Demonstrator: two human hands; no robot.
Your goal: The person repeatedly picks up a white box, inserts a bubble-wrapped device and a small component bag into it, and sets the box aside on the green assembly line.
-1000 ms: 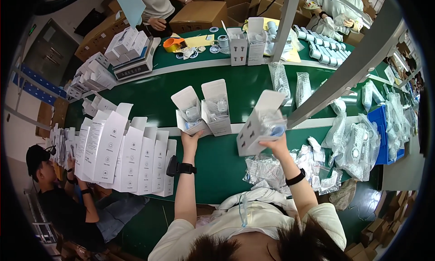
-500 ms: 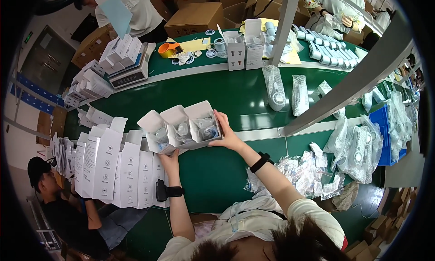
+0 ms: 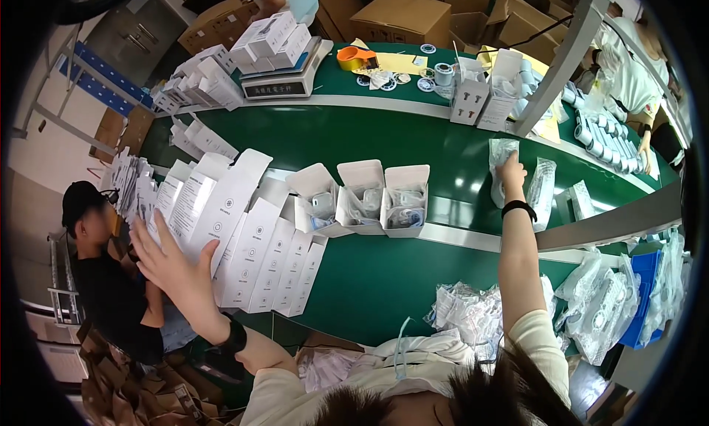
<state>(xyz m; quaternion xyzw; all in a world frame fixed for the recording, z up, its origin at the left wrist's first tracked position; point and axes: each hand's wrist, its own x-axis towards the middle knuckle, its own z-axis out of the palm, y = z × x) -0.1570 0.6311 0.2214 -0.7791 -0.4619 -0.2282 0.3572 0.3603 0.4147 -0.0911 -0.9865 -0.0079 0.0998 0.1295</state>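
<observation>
My left hand (image 3: pixel 177 267) has its fingers spread beside a row of tall white cartons (image 3: pixel 251 260) at the left of the bench; whether it touches them I cannot tell. At the right, my right hand (image 3: pixel 511 176) is closed on the upper part of a bubble-wrapped package (image 3: pixel 499 189) lying on the green table. Between the hands, three open white boxes (image 3: pixel 406 220) stand side by side with flaps raised. Bagged pale parts show inside them. A second bubble-wrapped package (image 3: pixel 543 193) lies just right of my right hand.
A grey metal post (image 3: pixel 565 64) and a slanted rail (image 3: pixel 628 223) cross the right side. Bagged parts (image 3: pixel 469 315) lie near my body, beside a blue bin (image 3: pixel 642 297). A scale (image 3: pixel 284 82) carries small boxes. A person in black (image 3: pixel 111 271) sits at the left.
Both hands have let go of the three open boxes, which now stand on the bench. My left hand went left to the cartons; my right hand reached forward and right onto the bubble-wrapped package.
</observation>
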